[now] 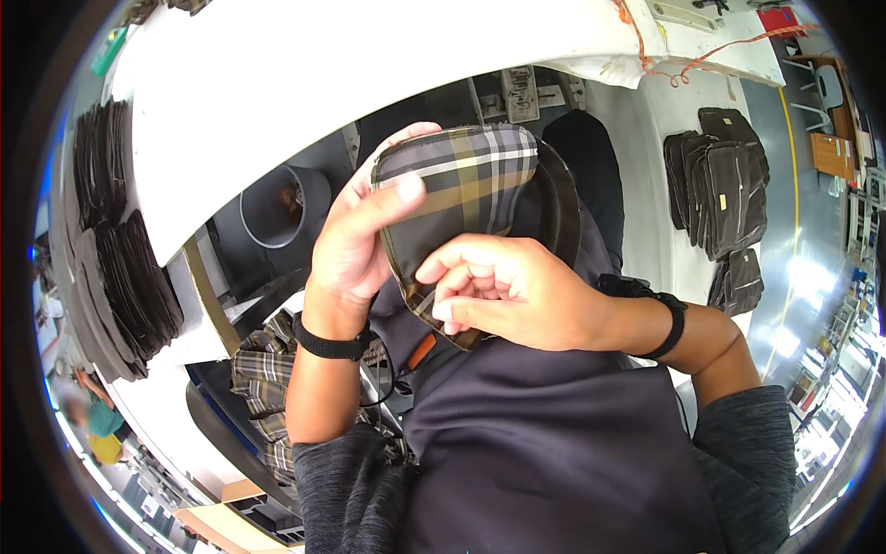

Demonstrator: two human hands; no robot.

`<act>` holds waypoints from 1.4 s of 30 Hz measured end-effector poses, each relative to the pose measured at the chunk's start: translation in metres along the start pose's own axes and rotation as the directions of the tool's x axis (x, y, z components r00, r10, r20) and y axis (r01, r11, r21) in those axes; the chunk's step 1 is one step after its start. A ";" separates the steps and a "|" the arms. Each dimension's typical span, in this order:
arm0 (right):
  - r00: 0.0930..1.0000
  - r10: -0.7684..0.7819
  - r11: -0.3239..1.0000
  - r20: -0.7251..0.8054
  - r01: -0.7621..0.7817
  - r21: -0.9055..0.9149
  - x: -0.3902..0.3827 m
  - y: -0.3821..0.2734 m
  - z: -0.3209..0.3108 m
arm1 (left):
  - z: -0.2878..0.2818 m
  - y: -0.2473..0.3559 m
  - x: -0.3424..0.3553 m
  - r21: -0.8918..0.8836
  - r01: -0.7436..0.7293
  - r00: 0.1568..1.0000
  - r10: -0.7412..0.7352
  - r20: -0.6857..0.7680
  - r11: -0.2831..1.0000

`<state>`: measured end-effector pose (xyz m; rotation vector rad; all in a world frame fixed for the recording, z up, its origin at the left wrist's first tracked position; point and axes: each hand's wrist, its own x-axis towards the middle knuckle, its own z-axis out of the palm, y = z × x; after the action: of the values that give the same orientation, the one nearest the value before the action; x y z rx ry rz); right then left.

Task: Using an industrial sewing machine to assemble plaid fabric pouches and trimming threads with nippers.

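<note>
My left hand [355, 231] grips a rounded fabric piece [475, 175] with a plaid lining in grey, olive, white and black, its thumb lying on the upper left corner. A dark brown layer shows behind its right side. My right hand [503, 295] is closed, its fingers curled against the lower part of the piece; what exactly they pinch is hidden. A dark apron [554, 434] covers my lap below both hands.
White worktable [277, 65] arches above; stacks of dark pieces [125, 286] lie left, more [715, 194] right. Plaid cloth [263, 379] is bunched at lower left, near a round bin [263, 212]. An orange cord [701, 51] hangs at upper right. A person [97, 415] is at far left.
</note>
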<state>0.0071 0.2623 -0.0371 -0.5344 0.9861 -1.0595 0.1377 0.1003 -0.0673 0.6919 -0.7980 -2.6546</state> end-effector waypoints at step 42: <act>0.995 0.028 0.996 0.092 -0.020 -0.087 -0.023 0.012 -0.001 | 0.022 0.086 -0.025 0.674 -0.554 0.251 0.871 -0.423 0.488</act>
<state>0.0086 0.2877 -0.0373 -0.6357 0.9568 -0.9656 0.1583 0.0506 0.0071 1.0401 -1.0435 -1.1317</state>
